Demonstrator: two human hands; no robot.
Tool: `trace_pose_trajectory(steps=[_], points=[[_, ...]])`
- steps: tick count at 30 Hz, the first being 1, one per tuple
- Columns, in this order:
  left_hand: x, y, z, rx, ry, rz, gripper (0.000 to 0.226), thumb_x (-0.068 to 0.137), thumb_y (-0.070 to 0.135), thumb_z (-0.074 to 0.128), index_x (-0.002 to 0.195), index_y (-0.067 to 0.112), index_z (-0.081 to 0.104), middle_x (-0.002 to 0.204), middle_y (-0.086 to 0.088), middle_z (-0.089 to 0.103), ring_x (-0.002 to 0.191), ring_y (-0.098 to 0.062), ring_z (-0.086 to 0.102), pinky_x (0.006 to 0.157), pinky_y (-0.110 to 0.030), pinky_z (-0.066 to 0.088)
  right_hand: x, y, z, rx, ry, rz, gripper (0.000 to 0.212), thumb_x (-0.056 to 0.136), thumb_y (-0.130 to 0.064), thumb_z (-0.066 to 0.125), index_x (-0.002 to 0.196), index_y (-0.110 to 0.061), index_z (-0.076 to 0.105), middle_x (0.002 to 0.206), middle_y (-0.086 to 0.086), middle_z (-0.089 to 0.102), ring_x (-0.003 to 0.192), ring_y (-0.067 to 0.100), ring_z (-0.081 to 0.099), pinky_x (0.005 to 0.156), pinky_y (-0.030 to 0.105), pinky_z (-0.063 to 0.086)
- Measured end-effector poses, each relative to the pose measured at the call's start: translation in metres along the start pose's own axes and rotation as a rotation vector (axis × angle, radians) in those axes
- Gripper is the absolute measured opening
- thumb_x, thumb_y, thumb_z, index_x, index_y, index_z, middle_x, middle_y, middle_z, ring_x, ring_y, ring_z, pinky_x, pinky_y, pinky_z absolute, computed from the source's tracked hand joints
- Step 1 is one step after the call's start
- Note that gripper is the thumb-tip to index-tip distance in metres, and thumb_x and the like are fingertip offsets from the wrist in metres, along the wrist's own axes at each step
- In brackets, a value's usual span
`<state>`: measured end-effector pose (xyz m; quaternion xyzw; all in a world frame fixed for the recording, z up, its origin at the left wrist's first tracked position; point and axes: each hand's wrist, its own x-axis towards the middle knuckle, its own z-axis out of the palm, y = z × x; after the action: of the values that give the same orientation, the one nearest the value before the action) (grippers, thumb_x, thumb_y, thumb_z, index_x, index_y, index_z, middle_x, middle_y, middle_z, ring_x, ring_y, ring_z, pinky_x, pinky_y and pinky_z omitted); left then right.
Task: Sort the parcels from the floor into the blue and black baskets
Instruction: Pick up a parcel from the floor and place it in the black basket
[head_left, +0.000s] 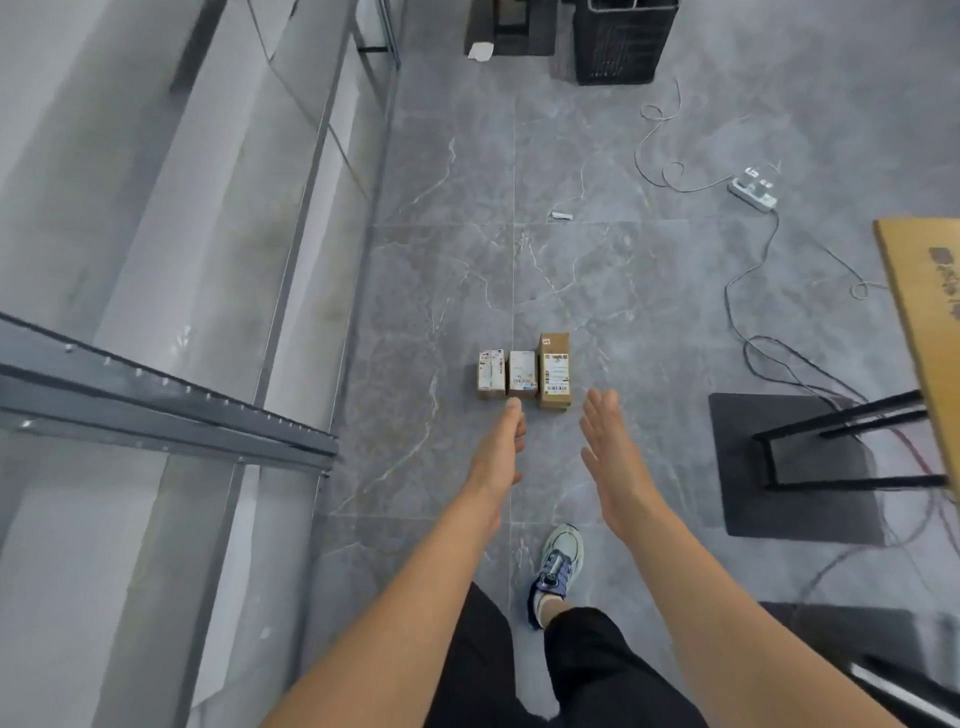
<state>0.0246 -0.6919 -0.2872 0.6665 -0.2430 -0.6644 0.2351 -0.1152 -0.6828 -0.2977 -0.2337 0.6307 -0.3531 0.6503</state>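
Note:
Three cardboard parcels with white labels stand side by side on the grey floor: a small left parcel (490, 373), a middle parcel (521, 373) and a taller right parcel (554, 370). My left hand (503, 452) reaches out just below the middle parcel, fingers relaxed, holding nothing. My right hand (613, 457) is stretched flat to the right of it, below the tall parcel, also empty. Neither hand touches a parcel. A black basket (621, 44) stands at the far top of the floor. No blue basket is in view.
A glass partition with metal frames (171, 410) runs along the left. A power strip (754, 189) and loose cables lie at the right. A black stool on a dark mat (795, 462) and a wooden board (930, 332) stand right. My shoe (558, 566) is below the hands.

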Motion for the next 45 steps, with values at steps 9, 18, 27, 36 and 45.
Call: trace_pose_trajectory(steps=[9,18,27,36,45], points=[[0.147,0.033,0.037,0.015,-0.029,-0.109,0.064,0.108,0.059,0.031,0.157,0.021,0.041,0.159,-0.002,0.045,0.146,-0.017,0.042,0.122,-0.045,0.032,0.152,-0.012,-0.032,-0.050,0.046,0.137,0.071,0.104,-0.070,0.022,0.166,-0.034,0.024,0.173,-0.009,0.022,0.158,0.011,0.022,0.130,0.044,0.016],[0.332,0.039,0.045,0.083,-0.045,-0.225,0.060,0.109,0.056,0.030,0.156,0.021,0.042,0.159,0.000,0.045,0.146,-0.017,0.042,0.123,-0.044,0.030,0.318,0.012,-0.054,-0.067,0.139,0.375,0.078,0.102,-0.075,0.020,0.168,-0.034,0.017,0.175,-0.007,0.016,0.161,0.019,0.016,0.131,0.051,0.010],[0.496,0.000,0.064,0.136,-0.003,-0.316,0.065,0.107,0.061,0.030,0.153,0.017,0.047,0.158,-0.005,0.047,0.145,-0.022,0.043,0.122,-0.047,0.031,0.475,0.079,-0.077,-0.106,0.170,0.506,0.076,0.105,-0.071,0.021,0.167,-0.027,0.019,0.174,-0.004,0.021,0.160,0.018,0.021,0.129,0.046,0.015],[0.622,-0.078,0.101,0.128,-0.018,-0.400,0.062,0.110,0.057,0.022,0.158,0.021,0.039,0.163,-0.002,0.041,0.149,-0.021,0.039,0.112,-0.036,0.031,0.592,0.176,-0.097,-0.161,0.113,0.583,0.078,0.104,-0.073,0.019,0.168,-0.027,0.018,0.175,-0.001,0.020,0.160,0.020,0.019,0.130,0.049,0.013],[0.673,-0.136,0.108,0.076,-0.005,-0.419,0.066,0.105,0.066,0.021,0.153,0.030,0.048,0.158,0.000,0.049,0.145,-0.021,0.045,0.112,-0.037,0.034,0.650,0.232,-0.103,-0.155,0.102,0.632,0.079,0.101,-0.078,0.019,0.160,-0.030,0.041,0.167,-0.004,0.039,0.156,0.018,0.030,0.126,0.047,0.019]])
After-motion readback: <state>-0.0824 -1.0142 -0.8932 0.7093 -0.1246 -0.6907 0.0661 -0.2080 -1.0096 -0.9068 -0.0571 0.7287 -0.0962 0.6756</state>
